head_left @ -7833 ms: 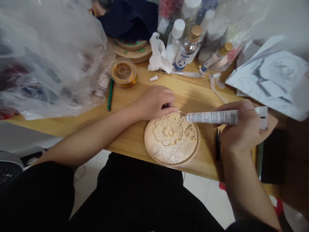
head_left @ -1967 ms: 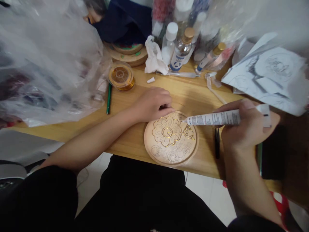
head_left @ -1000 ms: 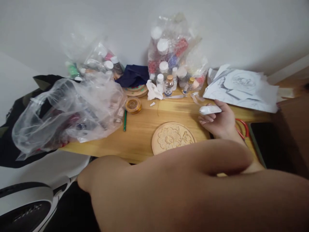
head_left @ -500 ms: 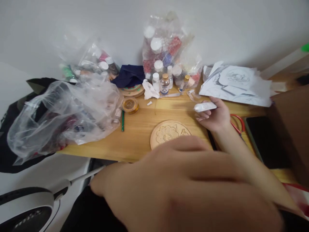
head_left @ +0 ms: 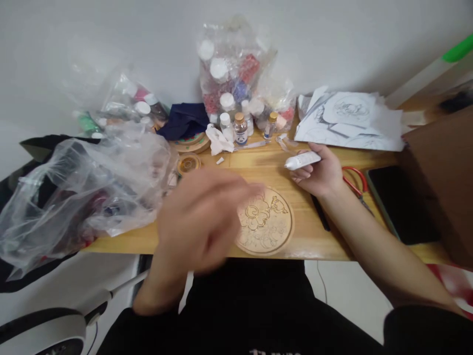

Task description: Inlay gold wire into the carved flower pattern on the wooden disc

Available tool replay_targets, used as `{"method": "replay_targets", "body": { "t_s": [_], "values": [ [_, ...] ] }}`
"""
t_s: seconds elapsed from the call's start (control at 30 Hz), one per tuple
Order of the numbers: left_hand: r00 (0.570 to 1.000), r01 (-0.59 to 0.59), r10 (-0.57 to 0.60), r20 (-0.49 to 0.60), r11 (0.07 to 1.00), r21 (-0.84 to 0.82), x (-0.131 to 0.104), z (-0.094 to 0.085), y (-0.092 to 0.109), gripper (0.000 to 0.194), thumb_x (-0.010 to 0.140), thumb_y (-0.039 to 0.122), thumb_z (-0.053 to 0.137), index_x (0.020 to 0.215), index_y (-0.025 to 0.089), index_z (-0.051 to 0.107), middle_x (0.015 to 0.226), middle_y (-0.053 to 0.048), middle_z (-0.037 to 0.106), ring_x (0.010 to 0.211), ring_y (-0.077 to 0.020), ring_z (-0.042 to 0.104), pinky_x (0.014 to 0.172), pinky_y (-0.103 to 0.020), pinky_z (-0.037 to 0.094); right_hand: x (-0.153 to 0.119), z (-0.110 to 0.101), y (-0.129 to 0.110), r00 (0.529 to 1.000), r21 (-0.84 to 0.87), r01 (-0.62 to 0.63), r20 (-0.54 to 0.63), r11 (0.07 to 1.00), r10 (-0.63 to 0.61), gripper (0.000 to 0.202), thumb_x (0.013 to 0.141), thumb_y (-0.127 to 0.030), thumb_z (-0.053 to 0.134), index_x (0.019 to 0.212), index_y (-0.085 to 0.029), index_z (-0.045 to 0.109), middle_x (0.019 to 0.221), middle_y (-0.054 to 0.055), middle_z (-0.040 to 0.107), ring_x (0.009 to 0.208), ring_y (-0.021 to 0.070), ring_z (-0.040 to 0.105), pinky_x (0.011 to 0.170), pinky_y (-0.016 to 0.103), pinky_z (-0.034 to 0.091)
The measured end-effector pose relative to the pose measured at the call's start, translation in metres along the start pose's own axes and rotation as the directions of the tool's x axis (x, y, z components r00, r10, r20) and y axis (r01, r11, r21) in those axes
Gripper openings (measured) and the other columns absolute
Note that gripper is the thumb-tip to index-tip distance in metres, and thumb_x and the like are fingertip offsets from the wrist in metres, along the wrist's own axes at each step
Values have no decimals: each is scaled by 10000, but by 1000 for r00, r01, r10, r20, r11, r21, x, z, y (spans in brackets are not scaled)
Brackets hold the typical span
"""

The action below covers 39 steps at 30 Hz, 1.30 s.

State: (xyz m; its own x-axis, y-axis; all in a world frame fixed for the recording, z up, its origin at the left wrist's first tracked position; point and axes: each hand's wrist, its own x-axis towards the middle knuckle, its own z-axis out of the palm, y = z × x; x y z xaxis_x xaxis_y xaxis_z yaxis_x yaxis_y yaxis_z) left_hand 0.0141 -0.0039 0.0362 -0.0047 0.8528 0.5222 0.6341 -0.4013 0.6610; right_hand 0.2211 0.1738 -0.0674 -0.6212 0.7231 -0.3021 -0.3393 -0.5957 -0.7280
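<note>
A white tube (head_left: 303, 160) lies in my right hand (head_left: 323, 172), its nozzle pointing left, the fingers wrapped round it. My left hand (head_left: 201, 222) is raised in front of the round wooden disc (head_left: 271, 236) and covers its left edge. That hand is smeared by motion, its fingers bent, and I cannot make out whether it holds anything. Carved or outlined flower patterns show on the disc, some with gold-coloured lines. A small white cap (head_left: 220, 160) rests on the table behind it.
Plastic bags (head_left: 121, 182) lie at the left, beside a spool (head_left: 188, 163). Small bottles (head_left: 241, 130) stand at the back near a bulging bag. Papers (head_left: 351, 118), red-handled scissors (head_left: 356, 180), a black phone (head_left: 401, 202) and a cardboard box (head_left: 443, 182) are at the right.
My left hand has moved down and left, away from the camera, uncovering more of the disc. My right hand still holds the tube. The view has shifted slightly.
</note>
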Motion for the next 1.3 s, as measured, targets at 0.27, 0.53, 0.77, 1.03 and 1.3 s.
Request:
{"method": "replay_targets", "body": {
  "t_s": [0.27, 0.53, 0.77, 1.03, 1.3],
  "values": [
    [934, 244, -355, 46, 724, 645, 26, 34, -126, 81, 837, 211, 616, 777, 191, 666, 888, -116, 676, 1051, -352, 585, 931, -499, 398, -1, 0, 0, 998, 11, 32, 53, 999, -32, 335, 788, -422, 570, 533, -214, 508, 384, -51, 323, 378, 84, 272, 420, 247, 243],
    [921, 321, -389, 16, 782, 534, 14, 43, -131, 178, 863, 222, 570, 707, 198, 650, 895, -127, 696, 1087, -365, 572, 965, -552, 347, -2, 3, 1, 998, 17, 37, 57, 999, -38, 353, 773, -426, 590, 511, -219, 478, 377, -44, 327, 382, 90, 284, 424, 255, 245],
    [945, 324, -324, 33, 946, 24, 2, 50, -106, 279, 854, 502, 666, 872, 228, 715, 840, -40, 741, 787, -206, 666, 795, -395, 524, -4, 8, 4, 998, -16, 44, 52, 999, -44, 324, 805, -469, 602, 601, -219, 581, 406, -44, 377, 407, 99, 329, 440, 259, 270],
    [917, 389, -378, 126, 780, -490, 0, 67, -90, 240, 853, 429, 718, 965, 220, 756, 942, -53, 776, 873, -182, 731, 783, -329, 598, -6, 18, 14, 998, -18, -26, -51, 1000, 25, 389, 841, -559, 595, 666, -212, 610, 501, -30, 436, 514, 102, 416, 524, 248, 375],
    [881, 445, -443, 165, 658, -608, 2, 63, -84, 213, 853, 398, 730, 985, 234, 765, 1007, -43, 780, 929, -180, 740, 841, -314, 599, -5, 15, 17, 999, -94, -20, -40, 995, 16, 409, 868, -577, 560, 667, -223, 603, 514, -28, 419, 517, 107, 401, 525, 254, 373]
  ]
}}
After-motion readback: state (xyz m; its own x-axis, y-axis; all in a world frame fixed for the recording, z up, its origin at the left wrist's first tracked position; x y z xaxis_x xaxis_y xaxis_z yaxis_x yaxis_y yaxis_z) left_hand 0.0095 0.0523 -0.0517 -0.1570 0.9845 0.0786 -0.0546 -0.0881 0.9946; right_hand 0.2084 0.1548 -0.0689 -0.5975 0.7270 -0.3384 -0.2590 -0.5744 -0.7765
